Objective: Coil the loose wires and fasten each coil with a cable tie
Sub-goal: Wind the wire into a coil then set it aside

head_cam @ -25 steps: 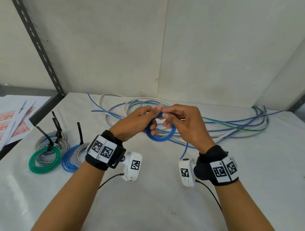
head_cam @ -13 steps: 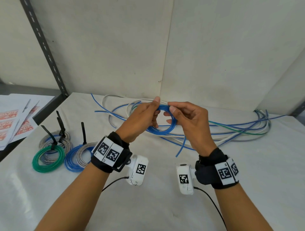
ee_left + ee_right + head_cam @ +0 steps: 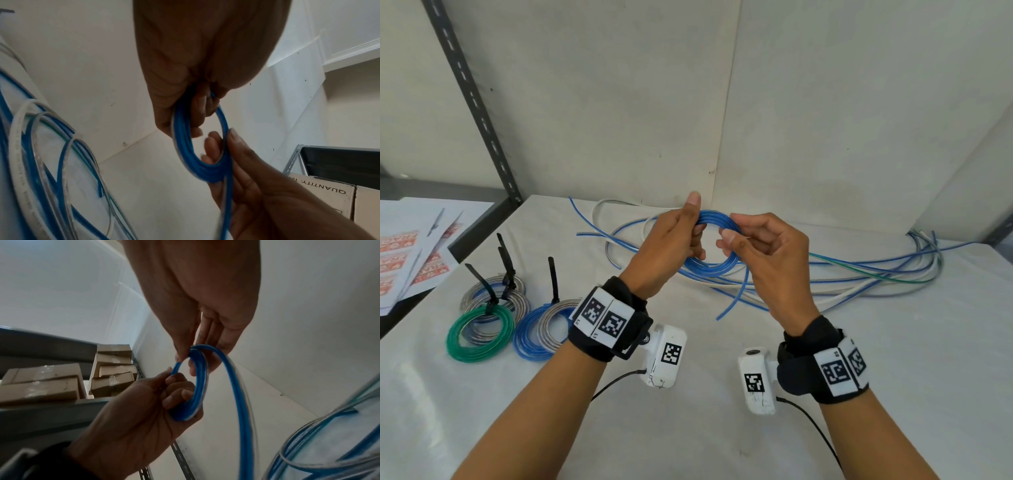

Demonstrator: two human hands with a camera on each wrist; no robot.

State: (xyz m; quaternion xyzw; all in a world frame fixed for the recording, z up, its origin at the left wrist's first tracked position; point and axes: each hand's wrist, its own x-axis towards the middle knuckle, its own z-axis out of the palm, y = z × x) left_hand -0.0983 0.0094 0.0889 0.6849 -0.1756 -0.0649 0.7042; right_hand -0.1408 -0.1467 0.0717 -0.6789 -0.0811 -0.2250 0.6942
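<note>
- The left hand (image 3: pixel 669 246) gripped the near-left side of a small blue coil (image 3: pixel 717 246), fingers curled through its middle and the thumb raised above it.
- The right hand (image 3: pixel 770 260) pinched the coil's right side between thumb and fingers, so both hands held the same ring, close together, above the counter (image 3: pixel 722 428).
- A loose blue tail (image 3: pixel 736 298) hung down from the coil, ending just over the counter.
- Behind the hands lay the uncoiled wires (image 3: pixel 859 274), blue, white and one green, sprawled along the back of the counter towards the right corner.
- At the left of the counter sat finished coils: a green one (image 3: pixel 479 334) overlapping a grey one (image 3: pixel 494 301), and a blue-and-grey pair (image 3: pixel 541 329), each with a black cable tie (image 3: pixel 553 279) sticking upward.
- Printed sheets (image 3: pixel 410 253) lay on a surface left of the counter.
- Cardboard boxes (image 3: pixel 51 381) were stacked on a shelf; their contents could not be seen.
</note>
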